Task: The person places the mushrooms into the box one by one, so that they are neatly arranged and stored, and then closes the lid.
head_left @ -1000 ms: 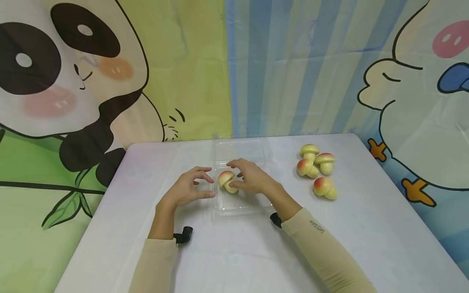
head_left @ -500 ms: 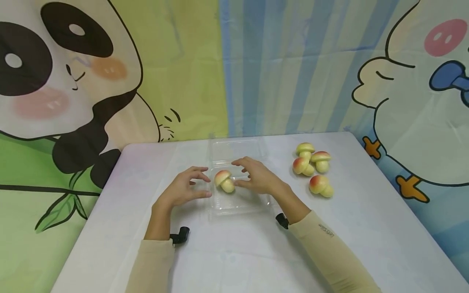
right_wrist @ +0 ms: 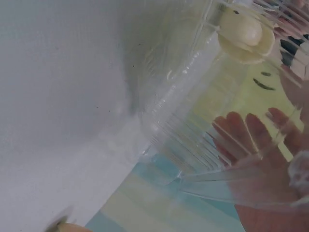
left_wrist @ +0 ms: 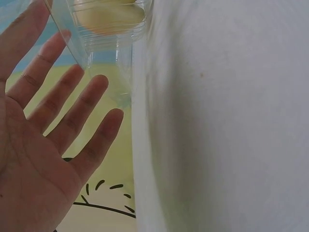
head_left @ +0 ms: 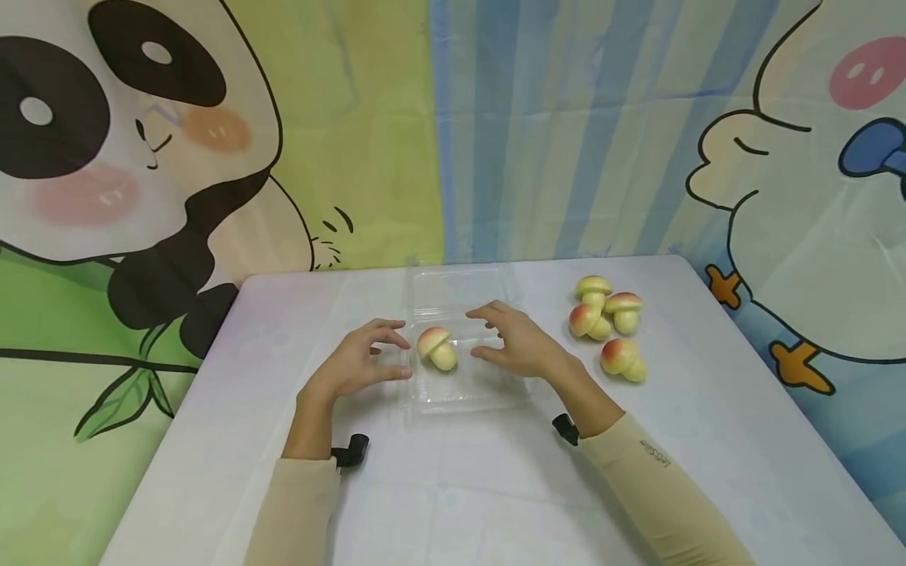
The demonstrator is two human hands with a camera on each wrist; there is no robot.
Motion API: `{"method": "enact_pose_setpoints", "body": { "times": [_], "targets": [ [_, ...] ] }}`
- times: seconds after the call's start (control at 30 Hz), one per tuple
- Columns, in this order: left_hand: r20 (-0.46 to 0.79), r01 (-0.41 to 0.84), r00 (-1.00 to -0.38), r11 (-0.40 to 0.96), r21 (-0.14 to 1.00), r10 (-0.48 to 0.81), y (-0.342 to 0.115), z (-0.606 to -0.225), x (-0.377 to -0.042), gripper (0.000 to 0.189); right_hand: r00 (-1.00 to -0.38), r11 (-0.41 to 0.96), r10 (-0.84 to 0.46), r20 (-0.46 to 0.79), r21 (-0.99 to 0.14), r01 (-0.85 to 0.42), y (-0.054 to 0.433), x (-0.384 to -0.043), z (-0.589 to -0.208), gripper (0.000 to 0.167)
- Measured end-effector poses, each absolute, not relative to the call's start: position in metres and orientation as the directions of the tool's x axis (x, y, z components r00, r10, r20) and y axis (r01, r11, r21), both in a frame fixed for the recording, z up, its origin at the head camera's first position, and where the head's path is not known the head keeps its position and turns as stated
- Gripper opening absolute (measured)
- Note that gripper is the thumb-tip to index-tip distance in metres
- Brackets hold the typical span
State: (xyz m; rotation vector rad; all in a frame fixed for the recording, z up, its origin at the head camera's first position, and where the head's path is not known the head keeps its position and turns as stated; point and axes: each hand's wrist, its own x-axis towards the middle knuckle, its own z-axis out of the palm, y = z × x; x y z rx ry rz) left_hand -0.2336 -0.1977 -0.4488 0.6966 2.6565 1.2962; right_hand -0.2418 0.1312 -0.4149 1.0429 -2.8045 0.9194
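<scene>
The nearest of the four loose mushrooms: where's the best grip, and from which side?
Likely across its rounded cap, right hand coming from above. The mushroom seems to lie on its side, cap to the left, stem to the right, apart from the other three.

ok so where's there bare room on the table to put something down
The white table is bare in front of the clear container, between the left sleeve and right sleeve; also left of the left hand and right of the four loose mushrooms. Crowded: the container, where one mushroom lies between that hand and the right hand.
</scene>
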Motion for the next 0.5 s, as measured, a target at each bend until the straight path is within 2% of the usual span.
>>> {"method": "enact_pose_setpoints", "body": {
  "times": [0.5],
  "targets": [
    [0.107,0.367,-0.886,0.541,0.757,0.452,-0.196,-0.449,-0.235,0.046,-0.771,0.634,-0.583,0.255,-0.451,-0.628,0.144,-0.234,-0.409,0.056]
  ]
}}
